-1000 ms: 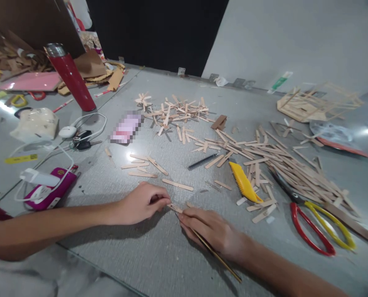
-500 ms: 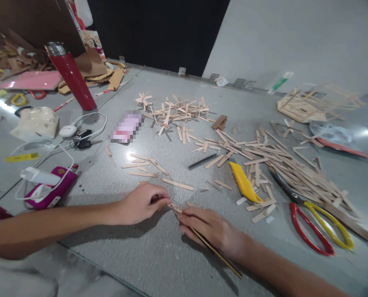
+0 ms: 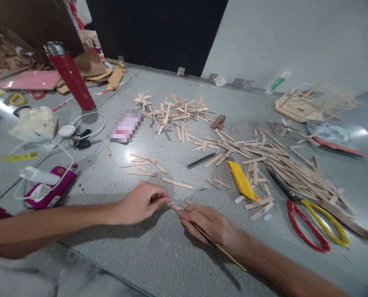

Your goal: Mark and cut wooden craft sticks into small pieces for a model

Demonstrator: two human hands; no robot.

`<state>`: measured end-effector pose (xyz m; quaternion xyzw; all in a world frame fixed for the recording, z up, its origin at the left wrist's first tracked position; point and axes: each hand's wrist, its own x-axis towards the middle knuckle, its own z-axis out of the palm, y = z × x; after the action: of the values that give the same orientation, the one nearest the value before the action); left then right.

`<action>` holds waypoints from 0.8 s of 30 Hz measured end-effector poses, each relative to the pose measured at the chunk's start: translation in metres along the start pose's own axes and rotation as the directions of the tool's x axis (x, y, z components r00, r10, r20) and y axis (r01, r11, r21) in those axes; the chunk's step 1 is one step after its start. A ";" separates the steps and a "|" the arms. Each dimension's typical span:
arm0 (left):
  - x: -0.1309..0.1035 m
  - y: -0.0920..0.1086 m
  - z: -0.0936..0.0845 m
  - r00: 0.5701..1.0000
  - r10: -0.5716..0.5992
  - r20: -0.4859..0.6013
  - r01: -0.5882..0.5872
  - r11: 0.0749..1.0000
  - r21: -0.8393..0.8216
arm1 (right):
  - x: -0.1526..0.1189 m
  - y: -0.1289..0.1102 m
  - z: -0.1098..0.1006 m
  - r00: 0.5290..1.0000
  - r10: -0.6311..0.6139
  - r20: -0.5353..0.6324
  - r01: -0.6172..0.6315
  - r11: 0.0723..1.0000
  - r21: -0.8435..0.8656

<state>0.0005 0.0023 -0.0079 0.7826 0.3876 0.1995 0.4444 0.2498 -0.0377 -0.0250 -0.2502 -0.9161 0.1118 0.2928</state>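
Note:
My left hand [image 3: 145, 203] is closed in a pinch on one end of a small craft stick [image 3: 174, 206]. At the other end of that stick are the fingertips of my right hand [image 3: 206, 225], also closed. A thin gold-coloured rod [image 3: 225, 253] sticks out from under my right hand towards the table's near edge; its front part is hidden by the fingers, and its exact kind cannot be made out. Just beyond my hands lies a loose craft stick [image 3: 177, 183], with several more to its left.
Craft-stick pieces [image 3: 184, 111] and a stick pile [image 3: 301, 173] spread across the table. Scissors [image 3: 310, 222] and a yellow cutter [image 3: 242, 180] lie right, a black pen [image 3: 202, 160] ahead. A red flask [image 3: 71, 78], keys [image 3: 84, 143] and purple power bank [image 3: 50, 187] stand left.
My right hand has shifted slightly right, and the gold rod's outer end has swung a little up and to the right. My left hand keeps its pinch. The view has shifted slightly.

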 end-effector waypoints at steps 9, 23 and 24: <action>0.001 0.002 -0.001 1.000 -0.013 0.018 0.013 1.000 -0.002 | 0.003 -0.001 -0.003 0.998 -0.038 -0.052 0.040 0.998 0.045; 0.001 0.002 -0.002 1.000 -0.021 0.012 0.021 1.000 -0.013 | 0.006 -0.002 -0.001 0.991 0.032 0.127 -0.049 0.990 0.130; 0.002 0.002 -0.003 1.000 -0.023 0.014 0.024 1.000 -0.016 | 0.006 -0.002 -0.001 0.990 0.041 0.138 -0.059 0.989 0.135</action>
<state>0.0003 0.0045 -0.0052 0.7757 0.3921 0.1920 0.4557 0.2457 -0.0363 -0.0207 -0.2440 -0.9172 0.1993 0.2438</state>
